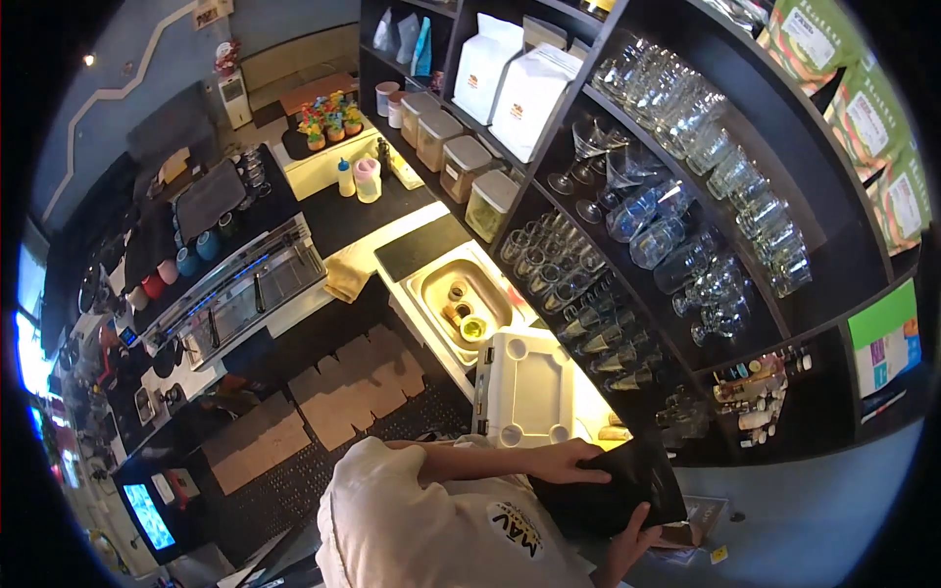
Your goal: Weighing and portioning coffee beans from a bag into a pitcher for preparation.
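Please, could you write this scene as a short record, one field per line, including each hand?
Left hand: on the black item, at its upper edge
Right hand: at its lower edge, thumb on top
Beside sink: white case
In sink: small round things
On dark shelves: glasses, white bags

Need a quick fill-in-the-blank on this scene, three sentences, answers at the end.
1. The left hand and right hand touch a flat thing coloured ____.
2. The yellow-green cup sits inside the ____.
3. The two big bags above the lidded tubs are coloured ____.
Missing words: black; sink; white.
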Demonstrator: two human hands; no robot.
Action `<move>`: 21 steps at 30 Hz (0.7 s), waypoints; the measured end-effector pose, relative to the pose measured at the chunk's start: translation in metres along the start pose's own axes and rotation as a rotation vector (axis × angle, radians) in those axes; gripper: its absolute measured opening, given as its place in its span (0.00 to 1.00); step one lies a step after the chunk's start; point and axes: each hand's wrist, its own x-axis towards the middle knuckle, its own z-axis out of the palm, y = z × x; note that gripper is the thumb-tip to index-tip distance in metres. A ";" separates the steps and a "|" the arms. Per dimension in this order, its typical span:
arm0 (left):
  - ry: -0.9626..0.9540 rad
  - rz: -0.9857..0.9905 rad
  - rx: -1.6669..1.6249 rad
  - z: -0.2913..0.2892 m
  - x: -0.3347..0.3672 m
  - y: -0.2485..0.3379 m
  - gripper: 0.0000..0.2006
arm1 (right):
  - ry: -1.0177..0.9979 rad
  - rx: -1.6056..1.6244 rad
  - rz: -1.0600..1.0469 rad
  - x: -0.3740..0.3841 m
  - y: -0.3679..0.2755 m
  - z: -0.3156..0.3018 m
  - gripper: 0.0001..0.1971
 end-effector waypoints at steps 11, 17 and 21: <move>0.069 -0.020 0.201 -0.017 -0.002 0.014 0.13 | -0.090 0.127 -0.242 0.003 0.018 0.012 0.17; 0.050 -0.244 0.278 -0.036 -0.002 0.027 0.12 | -0.168 -0.171 -0.157 -0.001 -0.002 0.022 0.14; -0.094 -0.076 0.379 -0.045 -0.003 0.021 0.10 | -0.339 -0.020 0.029 -0.014 -0.013 0.016 0.15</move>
